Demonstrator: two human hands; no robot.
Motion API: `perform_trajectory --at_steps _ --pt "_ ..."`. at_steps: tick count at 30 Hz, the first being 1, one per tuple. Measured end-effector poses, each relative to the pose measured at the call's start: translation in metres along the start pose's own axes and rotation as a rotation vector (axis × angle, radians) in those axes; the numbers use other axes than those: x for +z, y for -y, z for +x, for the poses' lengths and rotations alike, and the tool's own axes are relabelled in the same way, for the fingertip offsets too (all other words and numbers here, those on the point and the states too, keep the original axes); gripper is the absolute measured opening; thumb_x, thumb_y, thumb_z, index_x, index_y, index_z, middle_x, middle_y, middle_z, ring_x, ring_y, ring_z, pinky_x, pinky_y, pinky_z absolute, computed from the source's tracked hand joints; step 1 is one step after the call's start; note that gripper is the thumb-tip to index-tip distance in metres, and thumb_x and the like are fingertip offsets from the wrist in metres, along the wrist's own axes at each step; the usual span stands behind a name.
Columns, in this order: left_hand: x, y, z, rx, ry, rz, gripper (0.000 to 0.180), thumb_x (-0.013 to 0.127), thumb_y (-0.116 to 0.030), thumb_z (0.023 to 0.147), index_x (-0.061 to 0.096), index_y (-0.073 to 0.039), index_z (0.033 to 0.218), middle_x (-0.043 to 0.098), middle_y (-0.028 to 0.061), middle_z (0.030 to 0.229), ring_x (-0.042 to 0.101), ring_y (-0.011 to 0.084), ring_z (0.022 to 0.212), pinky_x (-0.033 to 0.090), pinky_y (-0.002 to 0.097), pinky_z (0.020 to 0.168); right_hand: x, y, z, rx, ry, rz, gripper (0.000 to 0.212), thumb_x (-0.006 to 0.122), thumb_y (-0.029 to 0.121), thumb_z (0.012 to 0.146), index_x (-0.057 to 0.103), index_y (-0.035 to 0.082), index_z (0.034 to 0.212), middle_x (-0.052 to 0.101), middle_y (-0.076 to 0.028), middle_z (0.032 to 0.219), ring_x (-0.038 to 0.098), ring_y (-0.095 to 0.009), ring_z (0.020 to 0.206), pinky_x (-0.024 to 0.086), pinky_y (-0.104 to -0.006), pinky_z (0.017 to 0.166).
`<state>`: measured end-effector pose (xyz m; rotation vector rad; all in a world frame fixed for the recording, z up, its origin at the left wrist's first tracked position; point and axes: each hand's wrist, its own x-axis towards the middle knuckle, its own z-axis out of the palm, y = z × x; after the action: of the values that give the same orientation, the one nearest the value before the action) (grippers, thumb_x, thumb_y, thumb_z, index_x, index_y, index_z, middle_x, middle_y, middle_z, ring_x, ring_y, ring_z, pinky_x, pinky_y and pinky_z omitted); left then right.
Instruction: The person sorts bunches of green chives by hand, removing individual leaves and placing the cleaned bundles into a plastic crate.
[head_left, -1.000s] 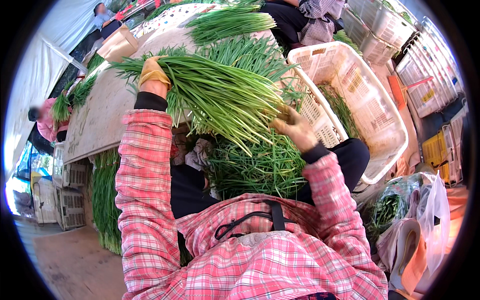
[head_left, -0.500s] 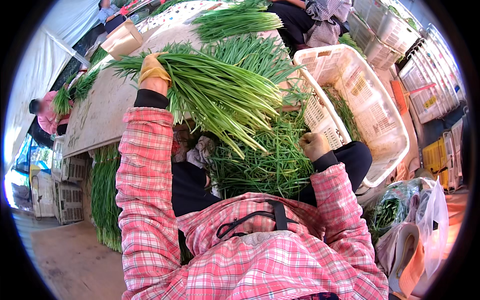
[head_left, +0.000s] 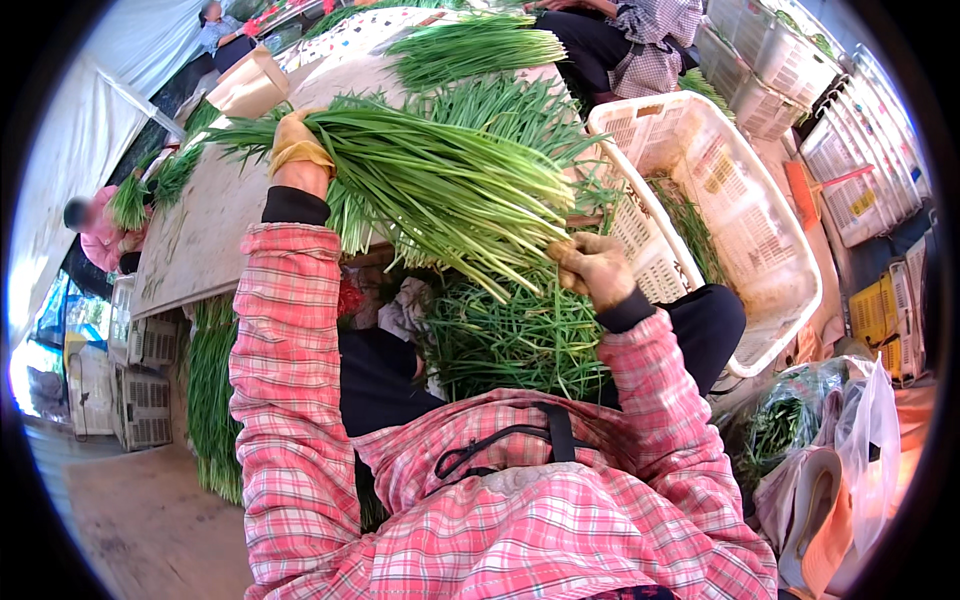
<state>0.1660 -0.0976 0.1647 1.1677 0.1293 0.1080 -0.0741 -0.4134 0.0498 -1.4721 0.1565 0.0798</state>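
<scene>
We note: left hand [head_left: 296, 143] clamps chive bundle [head_left: 430, 185]; right hand [head_left: 593, 268] grips its pale ends. White crate [head_left: 740, 200] holds few greens [head_left: 690, 225].

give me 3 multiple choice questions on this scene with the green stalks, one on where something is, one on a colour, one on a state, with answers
1. Where is the white plastic crate?
A. to the person's right, past the right hand
B. on the ground under the table
C. on the person's left shoulder

2. What colour is the person's shirt sleeve?
A. plain blue
B. pink check
C. black

3. What is the left hand doing?
A. hanging empty
B. holding a knife
C. closed in a grip round a big bundle of green stalks

Answers: 1 A, the crate lies beyond the right hand on the right side. 2 B, both arms show pink check cloth. 3 C, its fingers wrap the bundle near the leafy end, with the right hand at the pale cut ends.
</scene>
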Motion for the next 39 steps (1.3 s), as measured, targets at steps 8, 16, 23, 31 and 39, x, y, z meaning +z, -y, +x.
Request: perform_trajectory --at_steps 8,16,23,31,39 --pt "0.009 0.013 -0.007 -0.062 -0.043 -0.018 0.023 0.045 -0.016 0.086 0.060 0.000 0.080 0.061 0.0133 0.075 0.058 0.0293 0.060 0.052 0.0411 0.058 -0.035 -0.005 -0.062 0.220 0.101 -0.213 0.016 0.067 0.014 0.083 0.062 -0.001 0.079 0.057 -0.003 0.056 0.047 -0.005 0.043 0.035 -0.0215 0.040" --pt "0.009 0.000 -0.006 -0.046 -0.045 -0.115 0.025 0.043 -0.015 0.087 0.061 0.002 0.085 0.064 0.0163 0.079 0.061 0.0311 0.063 0.054 0.0431 0.063 -0.056 -0.068 -0.050 -0.173 -0.061 -0.984 0.033 0.076 0.027 0.072 0.068 0.003 0.093 0.066 -0.017 0.087 0.062 -0.033 0.070 0.051 -0.0354 0.066" --pt "0.025 -0.005 -0.008 0.013 0.033 -0.069 0.035 0.035 -0.016 0.090 0.062 0.006 0.091 0.065 0.0156 0.087 0.062 0.0305 0.073 0.054 0.0410 0.070 0.003 -0.044 0.038 -0.190 0.061 -0.055 0.067 0.071 0.027 0.082 0.040 -0.003 0.133 0.058 -0.016 0.120 0.060 -0.018 0.099 0.049 -0.0323 0.086" --pt "0.049 -0.016 -0.014 0.003 -0.071 -0.164 0.035 0.038 -0.020 0.088 0.061 0.004 0.100 0.064 0.0167 0.097 0.062 0.0319 0.080 0.053 0.0418 0.077 0.011 -0.045 0.033 -0.160 0.223 0.619 0.034 0.059 0.002 0.083 0.053 -0.010 0.115 0.063 -0.014 0.097 0.053 -0.013 0.067 0.041 -0.0227 0.059" --pt "0.049 0.005 -0.011 0.015 0.034 -0.024 0.034 0.038 -0.023 0.092 0.062 0.001 0.098 0.065 0.0121 0.098 0.059 0.0268 0.081 0.049 0.0354 0.079 -0.028 -0.040 -0.022 0.051 0.025 -0.027 0.021 0.064 0.017 0.088 0.068 -0.004 0.089 0.063 -0.005 0.064 0.051 -0.007 0.049 0.039 -0.0197 0.046"
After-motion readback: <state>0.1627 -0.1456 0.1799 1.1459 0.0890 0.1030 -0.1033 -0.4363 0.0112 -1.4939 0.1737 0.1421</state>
